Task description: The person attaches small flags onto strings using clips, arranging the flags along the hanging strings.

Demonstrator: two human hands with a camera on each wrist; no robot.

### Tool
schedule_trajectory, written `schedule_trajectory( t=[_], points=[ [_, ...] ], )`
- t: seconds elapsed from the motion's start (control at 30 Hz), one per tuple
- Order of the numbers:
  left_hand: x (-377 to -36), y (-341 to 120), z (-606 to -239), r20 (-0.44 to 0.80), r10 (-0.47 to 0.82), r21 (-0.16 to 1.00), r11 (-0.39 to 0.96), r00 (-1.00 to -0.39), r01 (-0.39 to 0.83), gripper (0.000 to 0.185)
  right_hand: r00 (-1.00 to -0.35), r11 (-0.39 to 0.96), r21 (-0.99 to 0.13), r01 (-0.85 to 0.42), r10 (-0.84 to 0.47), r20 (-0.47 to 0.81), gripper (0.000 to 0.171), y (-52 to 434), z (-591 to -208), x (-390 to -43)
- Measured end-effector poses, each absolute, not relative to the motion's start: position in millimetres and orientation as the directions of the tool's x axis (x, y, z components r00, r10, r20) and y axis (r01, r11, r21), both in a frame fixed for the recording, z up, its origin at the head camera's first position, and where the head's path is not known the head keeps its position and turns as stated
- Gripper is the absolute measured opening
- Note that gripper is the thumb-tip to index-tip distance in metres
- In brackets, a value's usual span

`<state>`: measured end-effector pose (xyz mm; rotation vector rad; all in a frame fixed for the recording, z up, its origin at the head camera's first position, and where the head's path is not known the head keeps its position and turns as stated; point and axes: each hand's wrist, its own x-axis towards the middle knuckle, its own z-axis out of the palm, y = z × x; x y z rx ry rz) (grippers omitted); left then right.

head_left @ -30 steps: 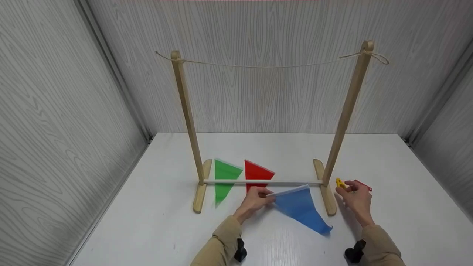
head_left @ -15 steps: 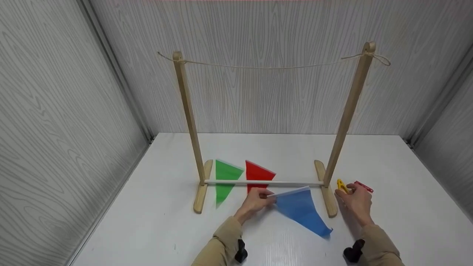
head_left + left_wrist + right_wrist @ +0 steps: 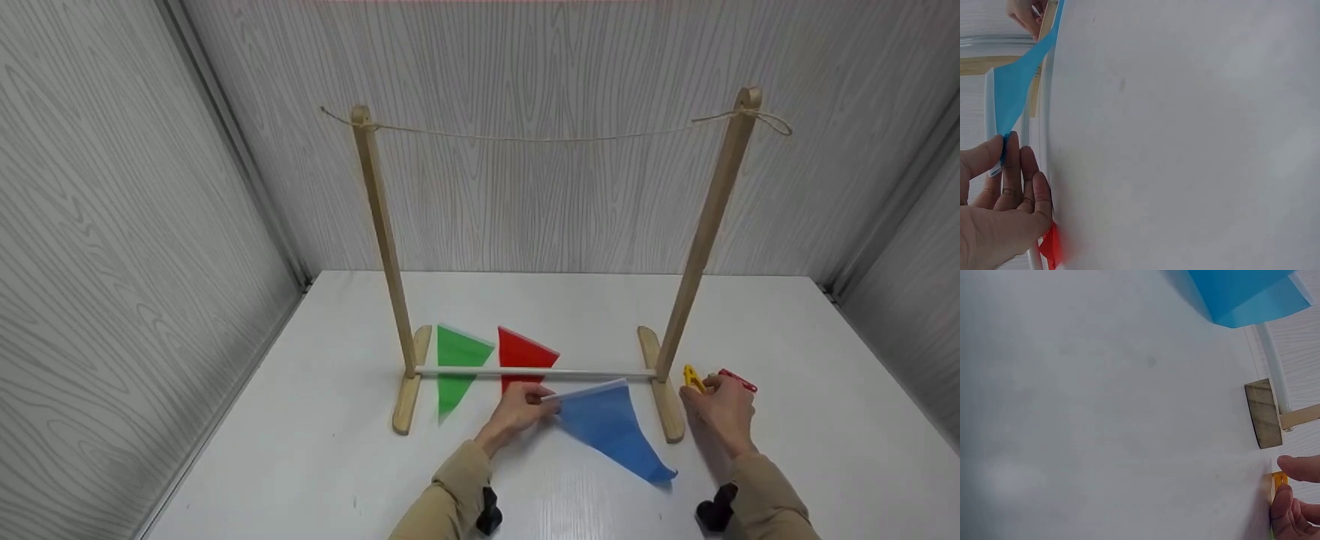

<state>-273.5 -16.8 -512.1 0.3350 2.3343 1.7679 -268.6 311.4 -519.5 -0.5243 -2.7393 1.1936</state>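
Observation:
My left hand [image 3: 517, 411] pinches one corner of a blue triangular pennant [image 3: 604, 420] between thumb and fingers. The pennant's white-edged top side slants up to the right, and its point droops toward the table with a curled tip. In the left wrist view the blue cloth [image 3: 1013, 90] hangs from the pinched corner. My right hand [image 3: 724, 411] is low at the table, right of the stand, with thumb and fingertips around the lower end of a yellow clothespin [image 3: 691, 377]. Most of that grip is hidden. A red clothespin [image 3: 739, 379] lies just beyond the right hand.
A wooden stand has a left post [image 3: 384, 247], a right post [image 3: 705, 247] and a white bottom bar [image 3: 600, 373]. Twine [image 3: 525, 139] sags between the post tops. Green [image 3: 457, 351] and red [image 3: 521, 349] pennants lie under the bar. Pale panels enclose the white table [image 3: 300, 450].
The yellow clothespin has shifted and turned slightly at my right fingertips. My left hand keeps its pinch on the blue pennant and has barely moved.

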Motion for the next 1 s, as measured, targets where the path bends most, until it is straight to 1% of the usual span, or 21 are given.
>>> schedule_trajectory(
  t=[0.27,0.63,0.8,1.0],
  points=[
    [-273.2,-17.2,-513.0,-0.036,0.285,0.967,0.252,-0.958,0.038,0.017,-0.937,0.639,-0.72,0.272,0.346,-0.047,0.057,311.5,-521.0,-269.8],
    [-273.2,-17.1,-514.5,-0.027,0.287,0.968,0.247,-0.958,0.047,0.018,-0.945,0.669,-0.702,0.244,0.327,-0.017,0.05,311.2,-520.7,-268.9],
    [-272.1,-17.0,-513.2,-0.028,0.28,0.965,0.256,-0.959,0.046,0.018,-0.948,0.669,-0.715,0.203,0.318,0.028,0.049,309.3,-522.7,-266.2],
    [-272.6,-16.1,-512.7,-0.02,0.277,0.964,0.259,-0.961,0.055,0.018,-0.947,0.668,-0.729,0.148,0.308,0.091,0.043,306.6,-522.8,-263.1]
  ],
)
